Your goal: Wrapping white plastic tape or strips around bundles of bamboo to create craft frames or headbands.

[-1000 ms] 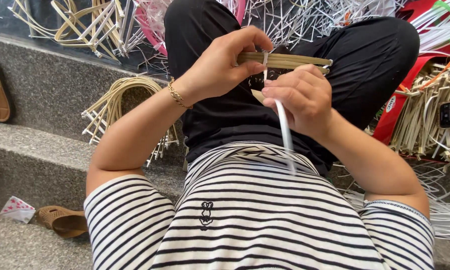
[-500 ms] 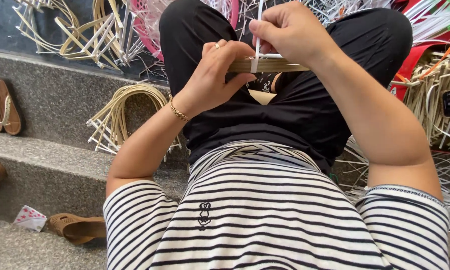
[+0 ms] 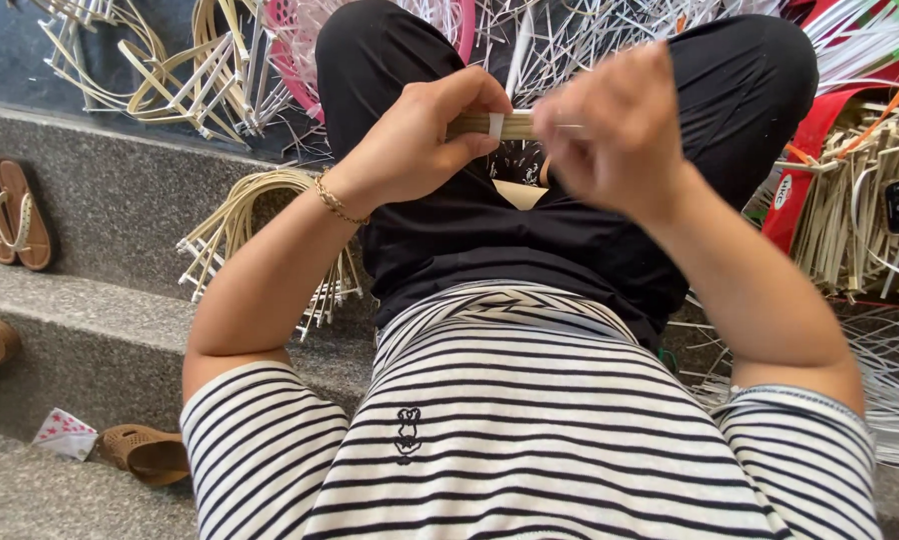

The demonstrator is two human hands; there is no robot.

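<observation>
clearly your left hand (image 3: pixel 420 140) pinches the flat tan strip (image 3: pixel 495 125) over your lap to steady it, while your right hand (image 3: pixel 615 130), blurred, fingers closed around a white strip (image 3: pixel 520 45).

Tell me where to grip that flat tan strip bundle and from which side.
Grip the tan strip bundle on its bare middle stretch, coming from above, thumb and fingers pinching its flat faces. It lies level between the left hand, which clamps one end, and the blurred right hand at the other; a white strip crosses it there, so pinch beside that.
</observation>
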